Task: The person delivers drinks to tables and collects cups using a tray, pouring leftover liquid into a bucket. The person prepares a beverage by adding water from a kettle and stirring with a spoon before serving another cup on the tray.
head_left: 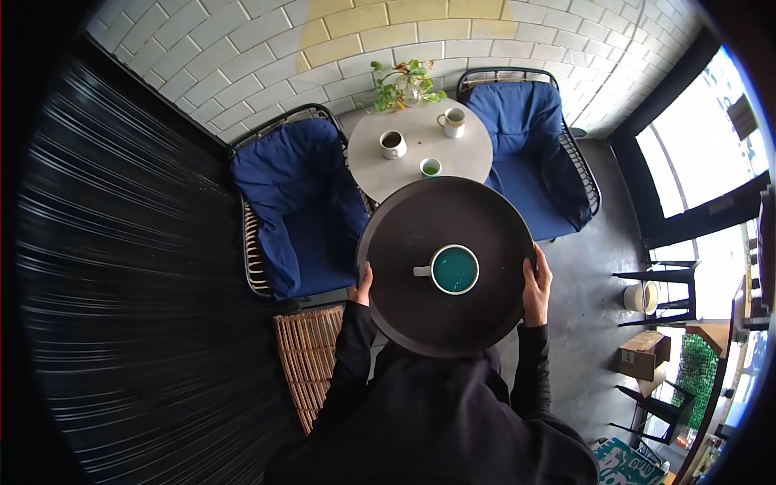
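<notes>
Between my two hands is a round dark serving tray (444, 323), held level in front of my body. My left hand (362, 288) grips its left rim, and my right hand (537, 286) grips the right rim with the thumb on top. Near the tray's middle stands a white mug (422, 272) filled with a teal liquid, its handle toward the left. Past the tray's far edge is a round table (370, 172). On it are a mug with dark contents (394, 146), a light mug (453, 124) and a small cup with green contents (431, 167).
A glass vase (411, 91) with a leafy plant sits at the table's wall side. Armchairs with blue cushions flank the table, one left (295, 186) and one right (525, 145). A slatted wooden piece (309, 347) is at lower left; a cardboard box (643, 356) and stools stand right.
</notes>
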A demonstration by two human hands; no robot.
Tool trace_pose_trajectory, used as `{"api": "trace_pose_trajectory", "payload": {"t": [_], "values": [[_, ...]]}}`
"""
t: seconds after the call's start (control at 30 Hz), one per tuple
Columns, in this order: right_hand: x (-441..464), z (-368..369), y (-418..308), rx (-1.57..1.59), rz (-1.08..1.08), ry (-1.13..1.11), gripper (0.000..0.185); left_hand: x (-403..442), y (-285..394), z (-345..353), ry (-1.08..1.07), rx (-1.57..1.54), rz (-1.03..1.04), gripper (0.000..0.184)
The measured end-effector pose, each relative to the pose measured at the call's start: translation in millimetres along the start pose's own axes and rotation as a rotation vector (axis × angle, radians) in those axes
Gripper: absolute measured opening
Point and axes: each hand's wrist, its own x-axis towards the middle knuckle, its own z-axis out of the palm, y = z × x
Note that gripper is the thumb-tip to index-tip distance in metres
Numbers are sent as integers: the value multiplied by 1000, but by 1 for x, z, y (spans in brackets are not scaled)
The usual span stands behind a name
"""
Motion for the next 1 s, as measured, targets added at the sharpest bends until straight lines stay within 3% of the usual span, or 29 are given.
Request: {"api": "trace_pose_trajectory", "payload": {"t": [0.03,0.1,0.23,0.43,0.53,0.63,0.7,0.77,0.8,0.83,0.9,0.97,1.0], "values": [[12,10,5,4,7,-9,36,13,1,-4,15,-3,7,80],[37,29,19,15,-14,-51,38,34,0,-9,-152,-532,-151,72],[92,66,40,-5,10,-81,37,74,5,-20,-199,-664,-249,70],[191,128,54,82,108,-220,39,146,11,-26,46,-718,-233,72],[242,154,68,-81,128,-358,47,165,24,-26,162,-751,-232,73],[288,188,47,-13,244,-528,48,178,30,-27,260,-772,-235,74],[308,208,50,-66,295,-527,50,178,32,-32,331,-787,-241,74],[338,224,80,249,508,-797,52,173,34,-39,400,-801,-244,75],[346,235,87,297,573,-749,56,169,35,-43,434,-808,-247,75],[365,240,103,320,584,-853,50,166,34,-46,467,-814,-245,76],[385,262,154,-132,314,-817,44,157,33,-53,529,-824,-245,76],[395,282,187,-494,32,-762,56,144,27,-60,580,-825,-243,77],[398,293,203,-492,44,-776,56,138,26,-62,604,-830,-245,77]]}}
